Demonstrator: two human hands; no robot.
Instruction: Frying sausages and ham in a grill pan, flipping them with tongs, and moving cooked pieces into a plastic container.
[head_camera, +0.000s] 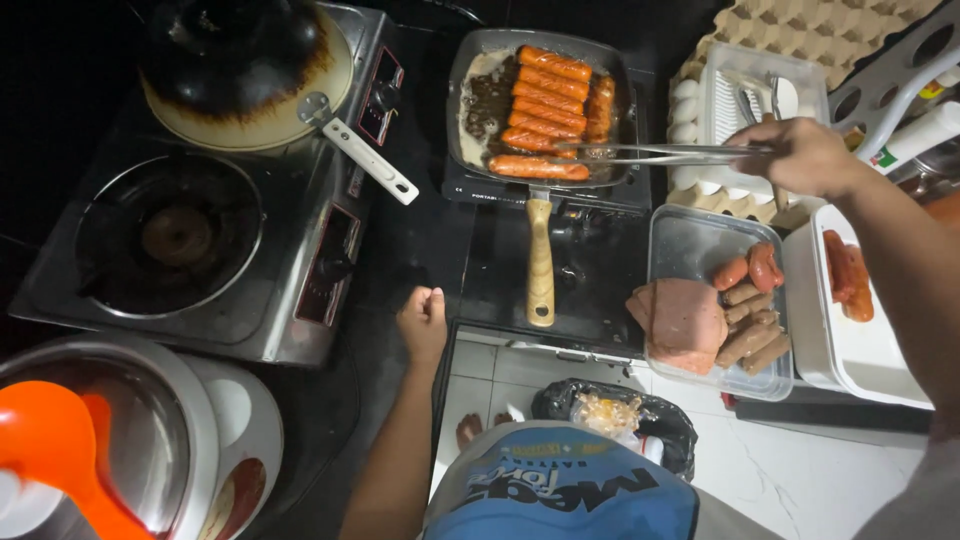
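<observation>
My right hand (800, 155) grips long metal tongs (660, 152) that reach left over a square grey pan (480, 60). Several orange sausages (548, 95) lie side by side in that pan, next to a dark burnt patch. The tong tips hover at the sausages on the pan's right side. The pan's wooden handle (540, 262) points toward me. My left hand (424, 322) is a loose fist resting on the dark counter left of that handle, holding nothing.
A clear container (690, 240) with ham slices and sausages sits right of the handle, a white tray (870, 350) of sausages beside it. Egg trays (800, 25) stand behind. At left are a two-burner stove (330, 250) with a scorched pot (250, 70), and a rice cooker (180, 430) with an orange scoop.
</observation>
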